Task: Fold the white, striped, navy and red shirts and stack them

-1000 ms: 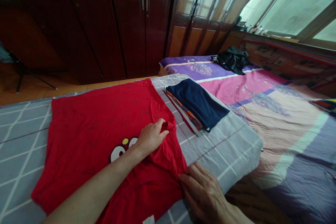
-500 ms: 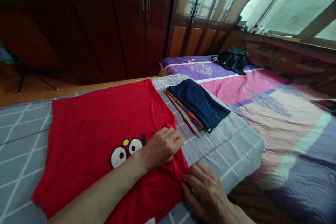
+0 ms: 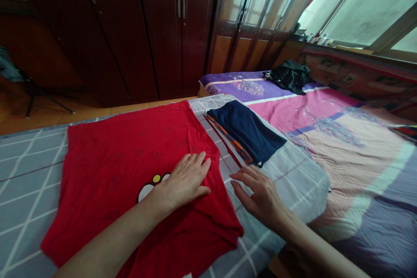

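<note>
A red T-shirt with a cartoon-eye print lies spread on a grey checked sheet. Over the print rests my left hand, its palm down and fingers stretched out, hiding part of the eyes. My right hand hovers just off the shirt's right edge, fingers apart and holding nothing. The near right corner of the shirt lies loose, with folds running toward it. Beyond both hands sits a stack of folded clothes, dark blue on top, with orange, red and white edges below.
A bed with a purple and pink quilt adjoins on the right, with a black garment on it. Dark red wardrobes line the back. At far left stands a black tripod-like stand on the floor.
Both hands have let go of the shirt's right edge. My left hand has flattened onto the print; my right hand has moved up and away from the cloth. The corner has spread outward.
</note>
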`<state>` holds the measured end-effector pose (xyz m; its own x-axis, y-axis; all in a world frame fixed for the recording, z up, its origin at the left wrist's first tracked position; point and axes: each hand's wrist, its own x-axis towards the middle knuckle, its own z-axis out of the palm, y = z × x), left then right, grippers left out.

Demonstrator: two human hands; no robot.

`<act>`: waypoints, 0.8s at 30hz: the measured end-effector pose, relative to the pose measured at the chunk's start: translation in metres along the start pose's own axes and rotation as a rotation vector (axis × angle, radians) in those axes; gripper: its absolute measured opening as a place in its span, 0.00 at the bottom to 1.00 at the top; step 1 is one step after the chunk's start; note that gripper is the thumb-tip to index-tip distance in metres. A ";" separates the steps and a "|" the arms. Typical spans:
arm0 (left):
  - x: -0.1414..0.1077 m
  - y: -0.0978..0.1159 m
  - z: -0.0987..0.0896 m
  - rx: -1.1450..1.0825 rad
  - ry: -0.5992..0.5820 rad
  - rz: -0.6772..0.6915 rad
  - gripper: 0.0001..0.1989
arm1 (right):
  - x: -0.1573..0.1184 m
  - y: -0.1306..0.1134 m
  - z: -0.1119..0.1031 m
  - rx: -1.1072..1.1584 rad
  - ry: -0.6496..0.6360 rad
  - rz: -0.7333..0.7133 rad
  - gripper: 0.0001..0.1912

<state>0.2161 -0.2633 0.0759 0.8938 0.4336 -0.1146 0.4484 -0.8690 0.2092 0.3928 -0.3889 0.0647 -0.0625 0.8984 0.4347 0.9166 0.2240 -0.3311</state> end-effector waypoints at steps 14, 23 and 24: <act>-0.025 0.035 0.005 -0.028 -0.131 0.281 0.12 | 0.065 0.048 0.064 -0.013 -0.027 -0.030 0.04; -0.014 0.036 0.004 -0.051 -0.165 0.252 0.13 | 0.065 0.047 0.067 -0.067 -0.030 -0.028 0.06; -0.013 0.036 0.006 -0.045 -0.160 0.253 0.12 | 0.065 0.046 0.066 -0.080 -0.035 -0.033 0.07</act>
<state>0.2203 -0.3016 0.0795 0.9660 0.1588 -0.2038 0.2150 -0.9316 0.2930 0.4047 -0.2955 0.0220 -0.1059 0.9041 0.4139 0.9423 0.2243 -0.2487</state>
